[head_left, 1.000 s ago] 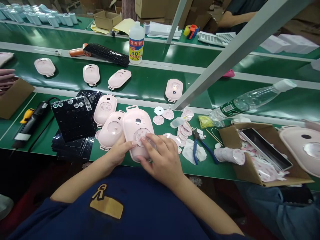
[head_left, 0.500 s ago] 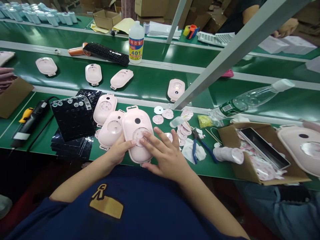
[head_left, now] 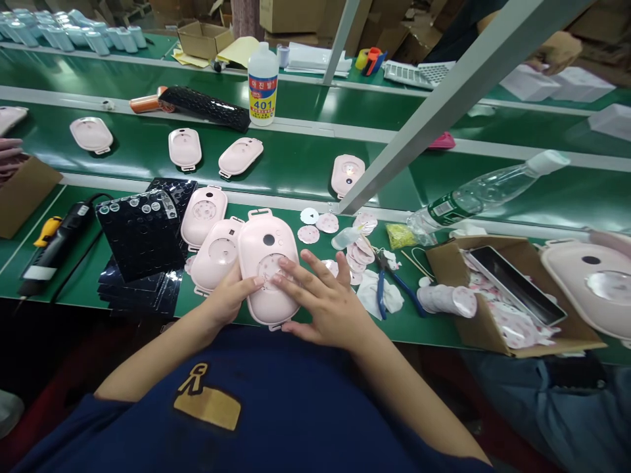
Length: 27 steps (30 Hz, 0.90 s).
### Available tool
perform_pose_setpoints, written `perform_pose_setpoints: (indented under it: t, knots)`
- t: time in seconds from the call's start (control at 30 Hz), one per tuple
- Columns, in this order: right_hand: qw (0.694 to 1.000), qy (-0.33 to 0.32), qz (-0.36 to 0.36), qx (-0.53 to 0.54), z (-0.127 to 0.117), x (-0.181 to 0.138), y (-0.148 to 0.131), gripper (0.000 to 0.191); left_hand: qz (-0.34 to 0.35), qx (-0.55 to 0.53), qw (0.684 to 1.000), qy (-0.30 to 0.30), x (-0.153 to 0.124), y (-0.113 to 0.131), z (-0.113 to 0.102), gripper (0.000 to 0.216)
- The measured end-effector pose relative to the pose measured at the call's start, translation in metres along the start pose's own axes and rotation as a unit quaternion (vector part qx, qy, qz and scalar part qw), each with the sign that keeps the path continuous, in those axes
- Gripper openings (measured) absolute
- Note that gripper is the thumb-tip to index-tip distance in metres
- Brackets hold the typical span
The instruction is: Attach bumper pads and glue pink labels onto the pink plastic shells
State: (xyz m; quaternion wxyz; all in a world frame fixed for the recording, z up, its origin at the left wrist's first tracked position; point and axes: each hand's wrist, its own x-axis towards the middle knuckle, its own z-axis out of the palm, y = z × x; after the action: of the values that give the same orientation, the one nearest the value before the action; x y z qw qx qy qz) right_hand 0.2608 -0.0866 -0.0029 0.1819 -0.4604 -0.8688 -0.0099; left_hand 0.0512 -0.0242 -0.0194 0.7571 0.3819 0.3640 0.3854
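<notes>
A pink plastic housing [head_left: 269, 302] with a dark round hole and a circular recess is tilted up in front of my body. My left hand [head_left: 227, 295] grips its left side, thumb on the front and the other fingers hidden behind. With fingers spread, my right hand [head_left: 328, 302] presses its fingertips on the patterned round disc [head_left: 270, 268] in the recess; its thumb is at the lower edge. Two similar pink housings lie just left, the nearer one [head_left: 210, 263] partly behind my left hand. Loose patterned discs [head_left: 361, 251] and blue-handled pliers [head_left: 381, 293] lie right of my right hand.
Black sticker sheets [head_left: 140, 236] and a black electric screwdriver [head_left: 59, 246] lie left. At right are a cardboard box [head_left: 493, 328], a clear plastic bottle [head_left: 473, 197] and a slanted metal post [head_left: 444, 112]. A glue bottle [head_left: 263, 85] stands behind; another person's hand [head_left: 559, 52] is at the far right.
The view has shifted slightly, so most things sit a little further left. My hands keep nearly the same hold, with the right fingertips still on the disc.
</notes>
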Motion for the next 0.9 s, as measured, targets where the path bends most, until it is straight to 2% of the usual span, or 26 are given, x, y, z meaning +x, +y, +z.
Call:
perform_pose_setpoints:
  t: [0.1,0.2,0.27,0.37,0.47,0.53,0.57,0.6,0.67,0.7,0.73,0.77,0.8,0.83,0.9]
  knots:
    - [1.0,0.004,-0.004,0.008,0.005,-0.002,-0.001,0.073,0.002,-0.005,1.0,0.001,0.0,0.0,0.0,0.087]
    - [0.993,0.111,0.027,0.036,0.014,-0.005,-0.001,0.083,0.028,-0.006,0.999,0.033,0.0,0.0,0.001,0.091]
    - [0.977,0.175,0.086,0.088,0.02,-0.007,0.0,0.086,0.061,-0.016,0.996,0.069,0.001,0.001,0.001,0.093]
    - [0.945,0.146,0.19,0.221,0.027,-0.01,-0.002,0.074,0.108,-0.032,0.989,0.095,0.004,0.005,0.001,0.092]
    - [0.889,0.119,0.255,0.36,0.034,-0.012,-0.007,0.068,0.138,-0.032,0.985,0.103,0.007,0.009,0.0,0.092]
    - [0.827,0.135,0.298,0.457,0.038,-0.011,-0.012,0.075,0.15,-0.034,0.983,0.096,0.006,0.008,0.0,0.091]
    - [0.779,0.142,0.326,0.516,0.04,-0.01,-0.016,0.079,0.153,-0.036,0.984,0.083,0.004,0.006,0.0,0.089]
    - [0.717,0.139,0.353,0.585,0.042,-0.007,-0.02,0.083,0.158,-0.037,0.985,0.065,0.003,0.003,0.0,0.087]
    - [0.565,0.081,0.376,0.73,0.043,0.001,-0.03,0.082,0.168,-0.028,0.985,0.012,-0.001,-0.007,0.0,0.082]
    - [0.496,0.036,0.363,0.788,0.043,0.007,-0.035,0.078,0.163,-0.009,0.986,-0.025,-0.003,-0.012,-0.001,0.078]
    - [0.445,-0.001,0.342,0.828,0.043,0.012,-0.039,0.073,0.151,0.02,0.986,-0.063,-0.005,-0.018,-0.004,0.074]
    - [0.414,-0.015,0.323,0.851,0.042,0.017,-0.042,0.067,0.133,0.054,0.984,-0.103,-0.006,-0.022,-0.007,0.07]
    - [0.402,0.002,0.315,0.86,0.041,0.022,-0.042,0.061,0.114,0.089,0.98,-0.135,-0.006,-0.025,-0.011,0.067]
    - [0.4,0.045,0.321,0.857,0.039,0.026,-0.041,0.055,0.099,0.119,0.976,-0.153,-0.006,-0.027,-0.016,0.066]
    - [0.395,0.144,0.354,0.835,0.035,0.031,-0.031,0.044,0.095,0.136,0.976,-0.144,-0.004,-0.027,-0.026,0.067]
